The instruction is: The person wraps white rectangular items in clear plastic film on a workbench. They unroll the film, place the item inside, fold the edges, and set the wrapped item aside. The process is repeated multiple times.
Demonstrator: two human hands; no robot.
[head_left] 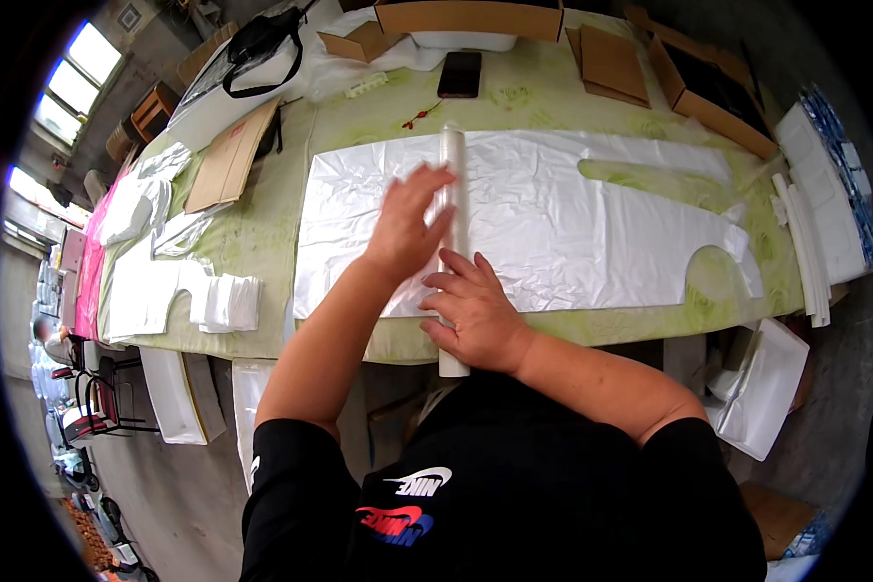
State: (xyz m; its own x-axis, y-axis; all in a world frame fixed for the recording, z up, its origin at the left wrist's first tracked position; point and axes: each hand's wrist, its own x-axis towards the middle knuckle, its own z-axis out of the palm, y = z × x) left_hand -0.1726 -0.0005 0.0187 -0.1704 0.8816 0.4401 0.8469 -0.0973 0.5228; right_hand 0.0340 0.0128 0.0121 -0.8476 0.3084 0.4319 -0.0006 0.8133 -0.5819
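Under your hands, a long white roll (453, 209) lying across a white plastic sheet (553, 218) on the bench (262, 233), your left hand (407, 225) open, fingers spread on the roll, your right hand (475, 312) flat, pressing its near end, a phone (460, 74) beyond them.

bright windows (78, 73) (upper left), grey floor (179, 504)

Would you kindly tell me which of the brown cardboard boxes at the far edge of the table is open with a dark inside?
It is the open brown cardboard box at the far right corner, showing a black interior. The small box and the long box at the far edge show no dark inside.
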